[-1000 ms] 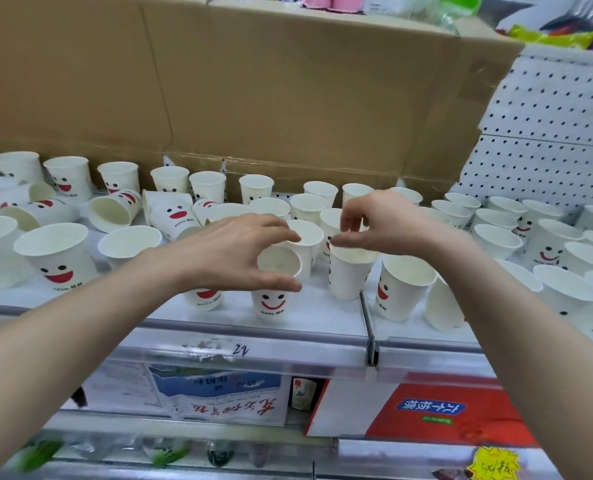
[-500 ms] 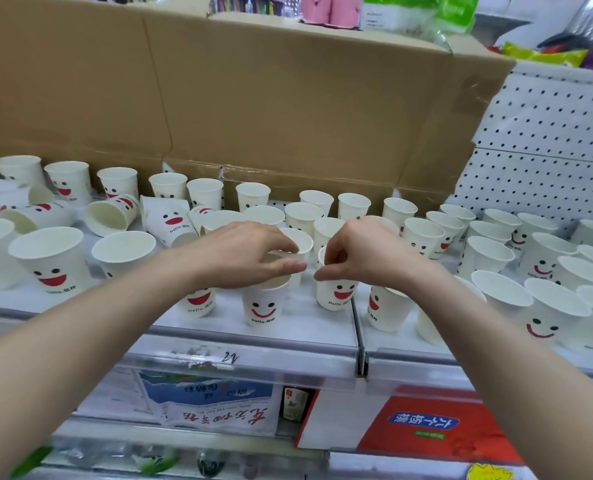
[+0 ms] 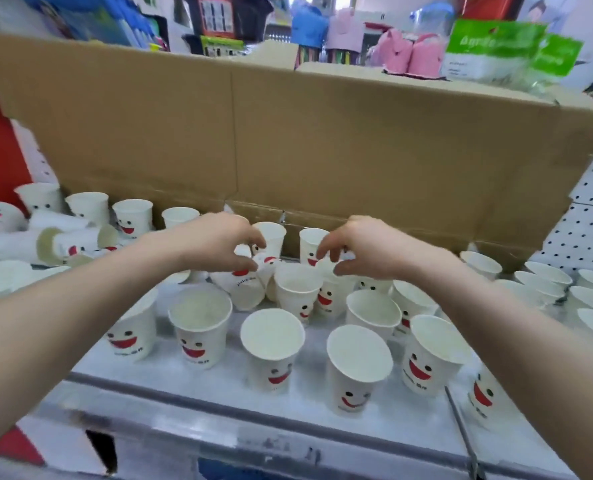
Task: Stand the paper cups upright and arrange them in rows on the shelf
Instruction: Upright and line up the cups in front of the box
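White paper cups with red smiley faces cover the grey shelf [image 3: 219,386]. Several stand upright along the front, such as one cup [image 3: 199,327] and another [image 3: 357,368]. A tipped cup [image 3: 243,287] lies in the middle. My left hand [image 3: 215,244] hovers right above it with bent fingers and a gap at the thumb; I cannot tell if they touch. My right hand [image 3: 368,251] hangs over the upright cups [image 3: 298,289] behind the front row, its thumb and fingers apart and nothing clearly between them. More fallen cups [image 3: 70,242] lie at the left.
A large cardboard box [image 3: 323,140] walls off the back of the shelf. White pegboard [image 3: 586,223] stands at the right, with upright cups [image 3: 544,282] in front of it. The shelf's front rail [image 3: 253,420] runs below the cups.
Both hands have let go of the front cups and moved farther back, over the middle cups. The camera has come closer and tilted up.
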Available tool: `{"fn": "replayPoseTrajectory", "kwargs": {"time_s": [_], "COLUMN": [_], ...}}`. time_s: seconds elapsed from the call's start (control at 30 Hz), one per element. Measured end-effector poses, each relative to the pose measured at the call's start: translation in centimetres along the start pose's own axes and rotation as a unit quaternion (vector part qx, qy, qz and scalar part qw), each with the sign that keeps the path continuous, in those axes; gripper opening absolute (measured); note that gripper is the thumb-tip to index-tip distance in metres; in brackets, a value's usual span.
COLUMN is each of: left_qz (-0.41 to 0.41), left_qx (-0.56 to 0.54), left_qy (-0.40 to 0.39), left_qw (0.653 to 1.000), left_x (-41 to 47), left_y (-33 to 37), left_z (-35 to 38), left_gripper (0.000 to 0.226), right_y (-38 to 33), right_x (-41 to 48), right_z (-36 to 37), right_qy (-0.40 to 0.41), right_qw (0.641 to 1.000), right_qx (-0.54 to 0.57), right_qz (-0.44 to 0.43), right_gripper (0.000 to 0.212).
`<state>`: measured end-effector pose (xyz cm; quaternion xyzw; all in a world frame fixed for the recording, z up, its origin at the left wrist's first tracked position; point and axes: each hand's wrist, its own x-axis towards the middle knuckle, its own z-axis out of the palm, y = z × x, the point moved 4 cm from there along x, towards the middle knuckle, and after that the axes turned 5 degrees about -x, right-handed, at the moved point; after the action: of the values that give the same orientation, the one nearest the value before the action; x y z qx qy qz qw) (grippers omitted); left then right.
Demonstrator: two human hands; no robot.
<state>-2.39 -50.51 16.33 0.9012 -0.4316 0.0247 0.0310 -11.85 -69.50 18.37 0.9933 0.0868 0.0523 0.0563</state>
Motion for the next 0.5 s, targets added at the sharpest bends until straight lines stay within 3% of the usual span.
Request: {"fn": "replayPoseTrajectory", "kwargs": {"time_s": [0.17, 0.37, 0.5], "left_qz": [0.060, 0.116, 0.146], "left_qx": [0.023, 0.021, 0.029], "left_qy": [-0.044, -0.095, -0.102], "left_qw": [0.997, 0.988, 0.984], "left_x": [2.0, 3.3, 3.4], "left_y": [-2.3, -3.5, -3.9], "left_z": [1.9, 3.4, 3.7], "left_gripper": [0.041, 0.056, 0.059], "right_y": [-1.6, -2.4, -2.1], "right_x": [5.4, 6.8, 8.0], "right_z": [1.3, 1.9, 1.5], "right_qy": [-0.023, -0.123, -0.073], "right_qw": [1.000, 0.991, 0.993], "right_qx": [-0.010, 0.031, 0.063], "right_qz": [0.011, 0.036, 0.065], "right_gripper": [0.023, 0.009, 0.011]}}
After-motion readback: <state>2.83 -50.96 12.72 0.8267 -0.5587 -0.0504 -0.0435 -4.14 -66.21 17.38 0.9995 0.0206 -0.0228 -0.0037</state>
